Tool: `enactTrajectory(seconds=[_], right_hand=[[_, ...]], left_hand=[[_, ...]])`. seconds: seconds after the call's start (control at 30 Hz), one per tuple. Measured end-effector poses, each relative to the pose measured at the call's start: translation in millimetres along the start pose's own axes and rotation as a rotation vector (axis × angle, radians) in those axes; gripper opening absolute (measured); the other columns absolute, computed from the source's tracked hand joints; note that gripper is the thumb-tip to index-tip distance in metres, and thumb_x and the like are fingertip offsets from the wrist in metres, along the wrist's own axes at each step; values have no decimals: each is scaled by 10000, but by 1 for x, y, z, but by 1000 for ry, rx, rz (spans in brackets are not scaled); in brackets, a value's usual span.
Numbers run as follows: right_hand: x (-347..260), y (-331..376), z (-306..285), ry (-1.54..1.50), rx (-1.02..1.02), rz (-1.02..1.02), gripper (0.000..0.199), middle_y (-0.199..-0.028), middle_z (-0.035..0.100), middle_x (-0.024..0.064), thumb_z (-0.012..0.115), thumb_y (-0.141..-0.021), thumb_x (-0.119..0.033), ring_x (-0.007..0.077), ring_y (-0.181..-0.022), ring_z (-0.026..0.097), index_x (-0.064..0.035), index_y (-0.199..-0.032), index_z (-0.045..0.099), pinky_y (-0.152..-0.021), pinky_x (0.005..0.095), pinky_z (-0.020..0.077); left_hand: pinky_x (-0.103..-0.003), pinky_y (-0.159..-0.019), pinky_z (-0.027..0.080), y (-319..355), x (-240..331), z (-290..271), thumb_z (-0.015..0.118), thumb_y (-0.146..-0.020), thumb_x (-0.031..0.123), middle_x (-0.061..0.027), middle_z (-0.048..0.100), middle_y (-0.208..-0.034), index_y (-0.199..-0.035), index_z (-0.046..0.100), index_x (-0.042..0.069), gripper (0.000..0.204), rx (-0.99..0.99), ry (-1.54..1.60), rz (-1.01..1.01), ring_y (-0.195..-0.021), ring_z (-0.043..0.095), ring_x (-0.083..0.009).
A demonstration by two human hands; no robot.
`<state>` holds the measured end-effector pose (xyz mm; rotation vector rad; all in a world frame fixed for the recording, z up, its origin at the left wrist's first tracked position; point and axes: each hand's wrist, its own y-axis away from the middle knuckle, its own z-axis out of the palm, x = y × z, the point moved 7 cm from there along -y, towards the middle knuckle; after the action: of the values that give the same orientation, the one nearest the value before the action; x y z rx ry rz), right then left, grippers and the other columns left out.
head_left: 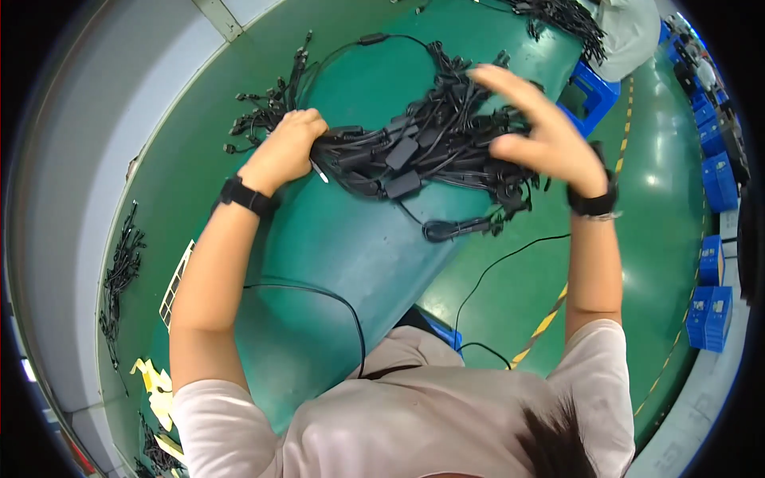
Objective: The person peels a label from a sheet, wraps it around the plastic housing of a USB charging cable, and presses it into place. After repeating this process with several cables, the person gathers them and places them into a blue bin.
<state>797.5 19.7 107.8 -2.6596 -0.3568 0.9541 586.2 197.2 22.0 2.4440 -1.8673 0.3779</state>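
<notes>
At far left, passes a straggling cluster of thin black cables [122,275] lying beside the pale grey wall [159,88], well apart from the main heap. Meets next a pale, grid-like rectangular piece [177,283], too covered to tell its use. Farther in, clasps with the left hand [291,143] the narrow neck of a thick bundle of black cables with rectangular plastic blocks [405,153], laid across the smooth green bench [319,247] — perhaps because squeezing there gathers many strands at once. Leaves small metal-tipped connector ends [267,111] fanning out beyond that fist, likely to spare them from crushing. Just beside the fist, shows a thin white strip [320,172]. Rests the heaped blocks and cords on the bench between both hands, apparently for support.

Over the right end, holds the right hand [538,131] open, fingers apart and blurred, closed on nothing — cannot tell whether touching the cords. Seems poised there to reach the looser, spreading side. Beyond, includes a blue plastic stool [594,99] under pale grey cloth [629,36], then, near the right edge, blue boxes [719,182] lined up, probably as storage.
</notes>
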Motion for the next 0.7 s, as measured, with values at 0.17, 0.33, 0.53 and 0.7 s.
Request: enactTrajectory(seconds=[0.17, 0.33, 0.53, 0.7], right_hand=[[65, 159, -21, -55, 358, 680, 627, -1348, 370, 42, 629, -792, -262, 218, -1239, 347, -148, -1343, 353, -963, 371, 326], [18, 200, 29, 42, 460, 713, 552, -1316, 418, 50, 646, -758, -122, 210, -1179, 421, -111, -1273, 444, -901, 321, 396], [-49, 76, 41, 179, 358, 347, 469, -1271, 468, 92, 651, -727, -74, 259, -1100, 498, -67, -1180, 530, -899, 333, 402], [-32, -22, 66, 425, 188, -21, 528, -1245, 485, 146, 664, -715, -91, 311, -1144, 447, -89, -1216, 500, -958, 374, 352]], left_hand=[[-411, -904, 373, -9, 11, -4, 568, -589, -86, -116, 515, -1006, -983, 550, 51, 418, -155, -186, -13, -988, 467, -311], [-429, -930, 361, -7, 29, -15, 568, -595, -81, -121, 493, -1142, -1147, 503, 96, 584, -108, -125, -20, -1054, 448, -319], [-417, -901, 374, 19, 46, -8, 585, -599, -47, -138, 490, -1132, -1146, 505, 95, 571, -1, -66, -66, -1043, 453, -324], [-401, -872, 382, 38, 33, 8, 596, -607, -16, -152, 493, -1077, -1133, 499, 59, 541, 69, -77, -84, -1014, 461, -320]])
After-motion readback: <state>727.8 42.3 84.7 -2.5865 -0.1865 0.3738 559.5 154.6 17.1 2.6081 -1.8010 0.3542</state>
